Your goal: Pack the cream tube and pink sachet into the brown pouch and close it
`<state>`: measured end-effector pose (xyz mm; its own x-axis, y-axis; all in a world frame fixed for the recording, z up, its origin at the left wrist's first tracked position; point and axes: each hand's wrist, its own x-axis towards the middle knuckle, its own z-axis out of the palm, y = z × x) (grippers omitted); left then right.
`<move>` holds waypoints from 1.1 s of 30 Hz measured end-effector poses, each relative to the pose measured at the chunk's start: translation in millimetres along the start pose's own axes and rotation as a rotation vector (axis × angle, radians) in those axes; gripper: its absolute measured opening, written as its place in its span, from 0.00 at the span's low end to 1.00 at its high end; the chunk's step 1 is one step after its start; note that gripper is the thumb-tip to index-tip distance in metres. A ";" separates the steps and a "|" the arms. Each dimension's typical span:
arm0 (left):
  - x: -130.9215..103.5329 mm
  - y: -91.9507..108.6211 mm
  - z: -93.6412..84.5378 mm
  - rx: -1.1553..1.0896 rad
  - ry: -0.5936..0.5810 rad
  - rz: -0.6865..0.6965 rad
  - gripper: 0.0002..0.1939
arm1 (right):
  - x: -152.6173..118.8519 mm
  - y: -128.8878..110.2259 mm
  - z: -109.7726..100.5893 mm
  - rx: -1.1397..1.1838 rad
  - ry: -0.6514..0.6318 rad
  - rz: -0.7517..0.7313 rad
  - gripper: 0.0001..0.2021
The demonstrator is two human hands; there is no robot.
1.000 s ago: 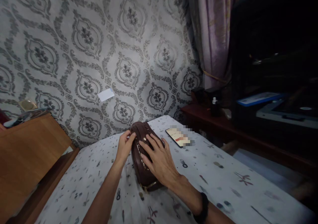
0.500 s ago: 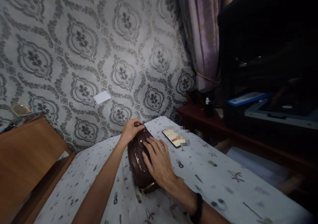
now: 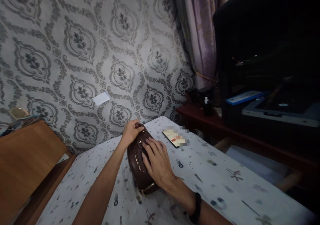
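Evidently the step in hand is steadying and working at the far end of a brown bag; the left hand has its grip clamped there, the exact hold hidden; the right hand lies across the top, fingers apart; the bag rests on printed white cloth; the next move probably calls for steady pressure; counted, two hands, one bag, one phone nearby, one wristband.
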<state>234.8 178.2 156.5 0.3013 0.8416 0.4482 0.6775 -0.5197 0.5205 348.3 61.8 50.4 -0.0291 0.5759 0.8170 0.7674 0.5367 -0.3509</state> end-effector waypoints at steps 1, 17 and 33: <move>-0.6 0.6 1.2 0.004 0.019 -0.002 0.06 | 0.0 0.0 0.1 0.003 -0.003 0.002 0.16; -16.8 14.9 5.6 0.006 0.072 -0.011 0.04 | 0.9 -0.5 -0.5 0.000 0.000 -0.003 0.14; -21.8 6.4 5.2 -0.209 0.023 -0.012 0.05 | 4.4 19.3 3.2 0.325 0.215 0.198 0.13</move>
<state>236.1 157.3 146.2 0.2769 0.8457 0.4561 0.5260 -0.5307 0.6647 360.9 76.7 45.7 0.2593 0.5639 0.7841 0.5018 0.6150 -0.6083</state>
